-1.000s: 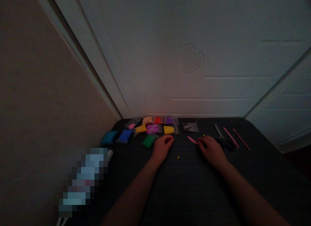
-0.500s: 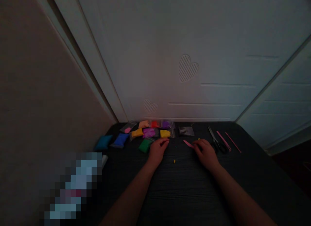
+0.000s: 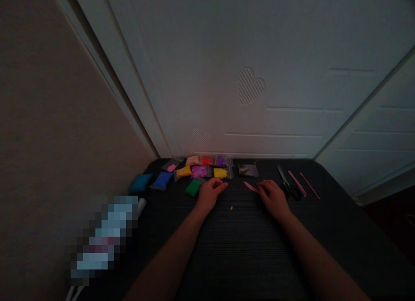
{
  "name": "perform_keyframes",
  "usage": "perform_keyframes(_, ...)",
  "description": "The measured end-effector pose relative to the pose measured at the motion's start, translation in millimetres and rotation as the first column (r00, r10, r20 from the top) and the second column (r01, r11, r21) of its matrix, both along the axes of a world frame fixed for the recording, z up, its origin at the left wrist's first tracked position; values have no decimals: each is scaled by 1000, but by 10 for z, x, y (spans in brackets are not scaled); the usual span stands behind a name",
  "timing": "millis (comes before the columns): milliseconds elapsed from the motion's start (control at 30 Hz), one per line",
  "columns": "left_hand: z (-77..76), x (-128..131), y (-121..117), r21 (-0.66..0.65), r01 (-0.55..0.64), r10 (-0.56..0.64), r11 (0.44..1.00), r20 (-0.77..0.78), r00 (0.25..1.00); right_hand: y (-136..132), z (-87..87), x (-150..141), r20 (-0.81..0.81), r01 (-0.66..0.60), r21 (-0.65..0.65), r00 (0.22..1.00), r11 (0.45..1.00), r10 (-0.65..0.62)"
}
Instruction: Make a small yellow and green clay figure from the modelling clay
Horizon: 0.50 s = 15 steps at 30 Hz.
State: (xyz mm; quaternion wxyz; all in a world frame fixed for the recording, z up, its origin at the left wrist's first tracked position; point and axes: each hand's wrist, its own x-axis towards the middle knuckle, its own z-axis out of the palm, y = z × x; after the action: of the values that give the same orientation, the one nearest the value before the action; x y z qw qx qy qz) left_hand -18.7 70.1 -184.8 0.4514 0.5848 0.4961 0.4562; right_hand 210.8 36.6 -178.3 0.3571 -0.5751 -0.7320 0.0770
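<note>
My right hand [image 3: 274,197] is closed around the handle end of a pink modelling knife [image 3: 250,187]. Its blade points left, just above the dark table [image 3: 240,258]. Across from it, my left hand [image 3: 210,194] has thumb and fingertips pinched together; whatever lies between them is too small to make out. A tiny yellow piece of clay [image 3: 231,208] rests on the table between the two hands. A bit of yellow [image 3: 264,180] also shows just behind my right fingers. Beside my left hand lies a green clay packet [image 3: 193,187].
Several clay packets, including a yellow one [image 3: 220,173] and a blue one [image 3: 161,180], lie along the back left. Scissors [image 3: 285,179] and pink tools [image 3: 297,183] sit at the right. A white panel [image 3: 207,76] rises behind the table; a blurred object [image 3: 106,236] is at left.
The view has tilted slightly, so the table sits a little higher. My left thumb and fingers have shifted slightly at the pinch. The pink knife stays in my right hand.
</note>
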Motion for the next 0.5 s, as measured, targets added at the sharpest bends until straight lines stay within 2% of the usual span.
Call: perform_keyframes(500,11,10,10,-26,83,-80,996,117,990,1,17,2,-40,-18,17,999,1000,19)
